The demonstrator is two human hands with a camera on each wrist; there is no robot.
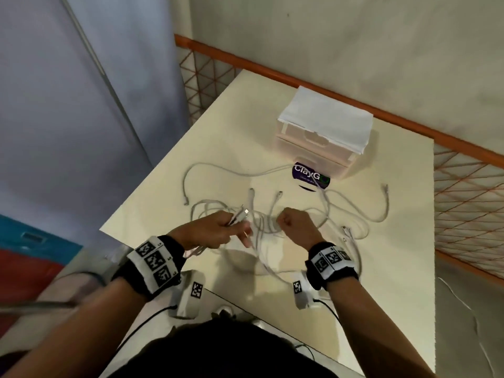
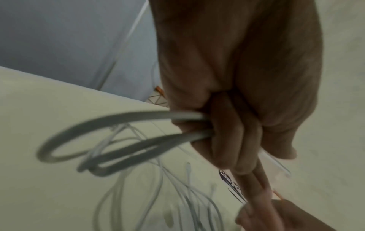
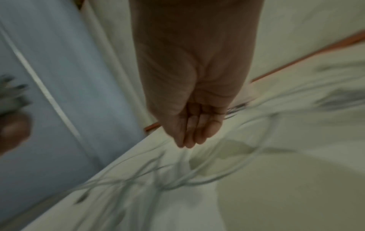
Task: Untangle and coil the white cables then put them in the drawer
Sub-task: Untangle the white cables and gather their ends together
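Cream table [image 1: 395,241] carries the tangled white cables [image 1: 341,211] near its middle, where my left hand [image 1: 218,231] pinches gathered loops to keep a coil while my right hand [image 1: 296,223], fingers curled, seems empty, drawer unit [image 1: 316,148] beyond.

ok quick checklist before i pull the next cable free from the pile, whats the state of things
1. Left hand grips cable loops: ok.
2. Right hand has a strand to pull: cannot tell; it is fisted over the pile and the right wrist view is blurred.
3. White cables untangled: not ok, the strands cross each other on the table.
4. Drawer unit open for cables: not ok, its drawers look shut.
5. Loose connector ends clear of the table edge: ok.
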